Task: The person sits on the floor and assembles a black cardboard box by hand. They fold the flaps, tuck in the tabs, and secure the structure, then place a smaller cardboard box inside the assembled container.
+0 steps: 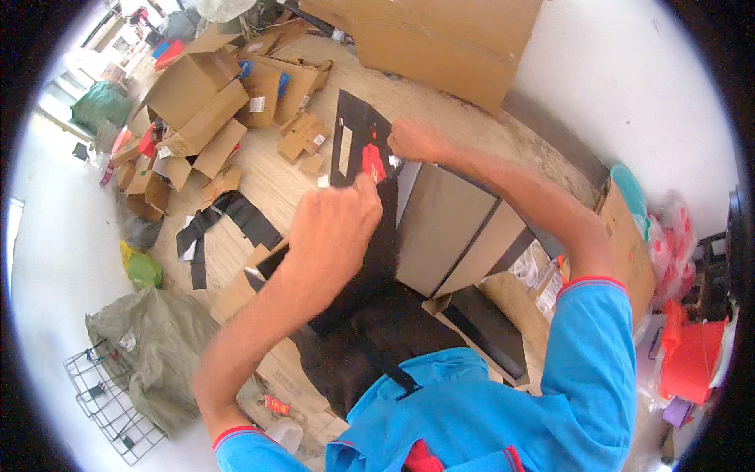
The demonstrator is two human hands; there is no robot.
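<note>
A black cardboard box (362,118), partly unfolded, stands up in front of me. Its face has a red print and a pale strip, and grey-brown panels (442,228) spread out to its right. My left hand (334,228) is closed in a pinch at the near side of the black face, beside the red mark. Closed too, my right hand (415,141) is at the face's right edge, near a small white patch. The fingertips are partly hidden, so the exact spot each one grips is unclear.
Opened brown cartons (197,98) lie heaped at the far left. Black scraps (236,220) are on the floor nearer me. A large cardboard sheet (440,39) leans at the back. A grey-green sack (157,346) and wire rack (110,401) stand left, a red bucket (692,358) right.
</note>
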